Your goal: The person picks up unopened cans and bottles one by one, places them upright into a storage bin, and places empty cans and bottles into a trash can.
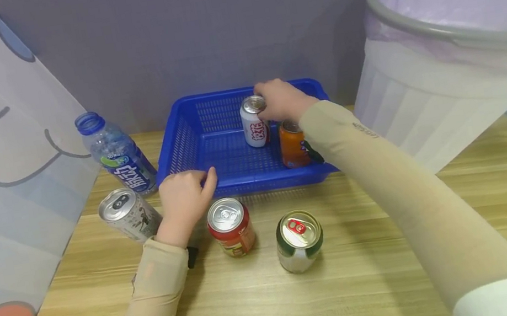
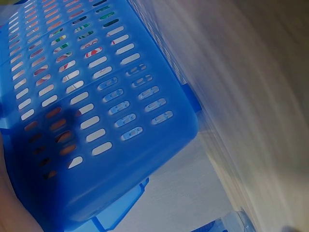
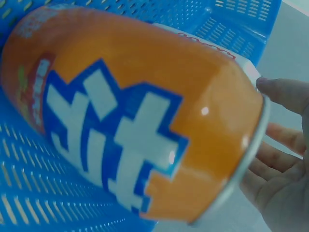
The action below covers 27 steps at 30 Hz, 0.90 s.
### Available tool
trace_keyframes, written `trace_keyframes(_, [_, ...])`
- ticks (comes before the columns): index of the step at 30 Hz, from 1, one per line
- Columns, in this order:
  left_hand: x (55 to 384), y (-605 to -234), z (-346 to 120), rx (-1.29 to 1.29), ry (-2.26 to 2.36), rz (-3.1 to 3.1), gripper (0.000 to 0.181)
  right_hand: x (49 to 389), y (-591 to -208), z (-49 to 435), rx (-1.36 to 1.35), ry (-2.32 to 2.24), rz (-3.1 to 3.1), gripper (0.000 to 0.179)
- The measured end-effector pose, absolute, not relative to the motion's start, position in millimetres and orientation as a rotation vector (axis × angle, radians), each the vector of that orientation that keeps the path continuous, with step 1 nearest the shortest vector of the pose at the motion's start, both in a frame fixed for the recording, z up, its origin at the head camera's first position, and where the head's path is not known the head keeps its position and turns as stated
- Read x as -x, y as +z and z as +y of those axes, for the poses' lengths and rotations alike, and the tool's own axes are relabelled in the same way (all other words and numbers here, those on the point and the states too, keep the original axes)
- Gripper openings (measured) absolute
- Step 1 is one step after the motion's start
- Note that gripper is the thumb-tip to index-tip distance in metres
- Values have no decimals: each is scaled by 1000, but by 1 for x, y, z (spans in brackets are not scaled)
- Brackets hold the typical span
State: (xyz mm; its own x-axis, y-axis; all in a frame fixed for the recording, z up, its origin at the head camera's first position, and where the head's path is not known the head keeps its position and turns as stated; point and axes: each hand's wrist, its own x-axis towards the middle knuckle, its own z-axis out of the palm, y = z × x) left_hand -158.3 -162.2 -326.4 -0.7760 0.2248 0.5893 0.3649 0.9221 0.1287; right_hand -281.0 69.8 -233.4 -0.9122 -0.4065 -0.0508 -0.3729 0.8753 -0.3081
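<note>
The head view shows a white can (image 1: pixel 255 131) standing inside a blue basket (image 1: pixel 257 182), with the right hand (image 1: pixel 285 98) gripping it near the top from the right side. The can is upright, its long axis vertical, its lid facing up and its red lettering turned towards the person; a high hold like this probably keeps the fingers clear of the orange can (image 1: pixel 293 148) close by. That orange can also stands upright in the basket, nearer the person and to the right, under the right wrist. The left hand (image 1: pixel 184 196) holds the basket's near left rim, its fingers bent over the edge, most likely to steady it. Outside the basket, on the table (image 1: pixel 364 279), a red can (image 1: pixel 232 228) stands just to the right of the left wrist, with a green can (image 1: pixel 299 242) further right and nearer the person. A silver can (image 1: pixel 128 215) stands left of the left hand, and a plastic bottle (image 1: pixel 118 154) stands behind it beside the basket's left end. A white bin (image 1: pixel 416 91) with a lilac liner stands at the right, beyond the right forearm.
</note>
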Motion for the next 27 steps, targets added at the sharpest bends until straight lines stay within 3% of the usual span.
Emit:
trace_keyframes(11, [159,-327,-166,420,-313,-2476,49,274,-215,68,697,-377,2892,42])
trace_keyframes(27, [161,-327,-167,420,-316,-2489,49,236,-195,81,900,-384,2859,34])
